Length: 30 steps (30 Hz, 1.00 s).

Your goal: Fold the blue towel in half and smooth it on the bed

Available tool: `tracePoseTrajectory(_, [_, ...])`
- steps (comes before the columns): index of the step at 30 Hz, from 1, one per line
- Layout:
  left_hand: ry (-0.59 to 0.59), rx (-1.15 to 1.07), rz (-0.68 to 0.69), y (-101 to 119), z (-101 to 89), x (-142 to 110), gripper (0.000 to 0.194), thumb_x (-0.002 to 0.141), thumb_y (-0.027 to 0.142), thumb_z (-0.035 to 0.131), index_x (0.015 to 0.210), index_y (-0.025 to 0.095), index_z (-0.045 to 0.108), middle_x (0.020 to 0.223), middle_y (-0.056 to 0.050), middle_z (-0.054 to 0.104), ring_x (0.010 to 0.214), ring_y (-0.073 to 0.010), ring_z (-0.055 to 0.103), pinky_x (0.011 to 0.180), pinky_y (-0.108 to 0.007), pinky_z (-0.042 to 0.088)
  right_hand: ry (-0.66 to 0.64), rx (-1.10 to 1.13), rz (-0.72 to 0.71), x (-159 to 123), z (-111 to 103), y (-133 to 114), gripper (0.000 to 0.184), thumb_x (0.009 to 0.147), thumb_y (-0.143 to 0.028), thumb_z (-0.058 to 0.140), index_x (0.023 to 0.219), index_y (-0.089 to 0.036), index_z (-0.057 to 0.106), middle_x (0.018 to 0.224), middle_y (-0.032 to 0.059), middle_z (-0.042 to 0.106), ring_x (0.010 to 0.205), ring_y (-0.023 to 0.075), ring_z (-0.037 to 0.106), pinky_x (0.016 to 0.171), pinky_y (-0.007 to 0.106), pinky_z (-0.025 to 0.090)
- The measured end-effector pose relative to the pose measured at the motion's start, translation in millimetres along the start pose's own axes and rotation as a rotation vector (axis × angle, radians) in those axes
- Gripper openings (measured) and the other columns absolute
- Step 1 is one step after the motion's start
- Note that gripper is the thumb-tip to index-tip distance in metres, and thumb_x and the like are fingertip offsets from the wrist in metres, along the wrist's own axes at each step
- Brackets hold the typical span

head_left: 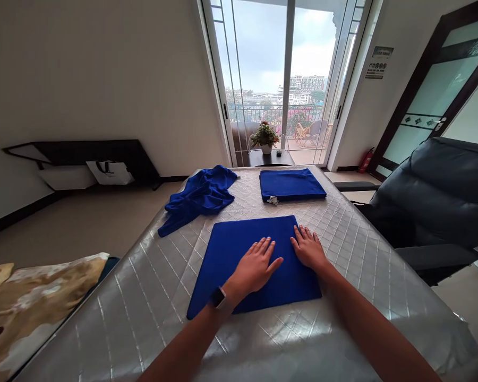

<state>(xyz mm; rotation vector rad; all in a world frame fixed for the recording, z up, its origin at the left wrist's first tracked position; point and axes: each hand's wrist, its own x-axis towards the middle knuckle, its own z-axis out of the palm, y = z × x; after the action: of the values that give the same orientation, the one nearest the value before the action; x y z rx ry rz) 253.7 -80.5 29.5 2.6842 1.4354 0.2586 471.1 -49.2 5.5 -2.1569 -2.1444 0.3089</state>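
Note:
A blue cloth (239, 241) lies flat as a rough rectangle on the quilted silver surface (151, 297). Palm down over its middle is my left hand (255, 265), fingers stretched out and thumb apart, with a watch on the wrist. My right hand (308, 246) rests flat on the cloth's right edge with fingers spread. Neither hand grips anything. Beyond the cloth, to the right, sits a neat folded stack of blue cloth (292, 184) with a white tag at its front edge. A crumpled blue cloth (201, 196) lies at the far left.
A black armchair (442, 196) stands close on the right. At lower left is a patterned brown blanket (43, 313). Past the far edge, a potted plant (265, 139) stands on a small table before the sliding glass door. A white bag (110, 173) is by the left wall.

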Motion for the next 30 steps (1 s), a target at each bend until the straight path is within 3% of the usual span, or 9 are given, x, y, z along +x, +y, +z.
tracePoseTrajectory(4, [0.068,-0.025,0.079,30,19.5,48,0.071,0.105,0.059,0.018,0.155,0.013,0.042,0.164,-0.013,0.037,0.154,-0.0245,0.028,0.126,-0.043,0.023,0.013,-0.045,-0.032,0,2,2,0.064,0.108,-0.045,0.015,0.165,-0.016,0.014,0.171,0.0079,0.013,0.158,0.0242,0.009,0.125,0.045,0.007])
tracePoseTrajectory(8, [0.085,-0.021,0.047,29,35.8,65,0.070,0.106,0.056,0.017,0.155,0.013,0.041,0.163,-0.012,0.038,0.153,-0.0240,0.030,0.126,-0.043,0.025,0.011,-0.055,-0.035,1,2,3,0.063,0.107,-0.043,0.017,0.165,-0.017,0.016,0.171,0.0069,0.014,0.157,0.0234,0.011,0.125,0.045,0.008])
tracePoseTrajectory(12, [0.078,0.023,-0.020,-1,36.0,53,0.070,0.105,0.059,0.018,0.157,0.017,0.039,0.164,-0.010,0.037,0.154,-0.0231,0.028,0.127,-0.044,0.024,0.021,-0.025,-0.008,1,1,1,0.065,0.106,-0.045,0.018,0.165,-0.017,0.018,0.170,0.0060,0.016,0.157,0.0232,0.013,0.126,0.046,0.009])
tracePoseTrajectory(21, [0.047,0.112,-0.349,-126,15.5,-8,0.076,0.103,0.062,0.016,0.160,0.013,0.031,0.167,-0.013,0.029,0.156,-0.0268,0.023,0.127,-0.050,0.020,0.017,-0.045,0.011,2,2,2,0.063,0.107,-0.046,0.020,0.165,-0.021,0.017,0.170,0.0015,0.017,0.157,0.0209,0.014,0.126,0.044,0.010])
tracePoseTrajectory(24, [0.072,0.103,-0.439,-139,15.3,-18,0.081,0.102,0.066,0.013,0.160,0.013,0.030,0.167,-0.012,0.028,0.156,-0.0274,0.022,0.127,-0.049,0.020,0.010,-0.071,0.009,2,2,4,0.062,0.107,-0.046,0.020,0.165,-0.022,0.018,0.170,0.0017,0.018,0.157,0.0203,0.015,0.126,0.043,0.011])
tracePoseTrajectory(30, [0.080,0.071,-0.440,-136,15.7,-19,0.084,0.101,0.068,0.014,0.160,0.009,0.029,0.167,-0.013,0.028,0.156,-0.0278,0.023,0.127,-0.048,0.020,0.005,-0.087,0.017,3,-1,5,0.062,0.107,-0.046,0.018,0.164,-0.024,0.020,0.170,0.0010,0.021,0.156,0.0192,0.016,0.125,0.042,0.013])
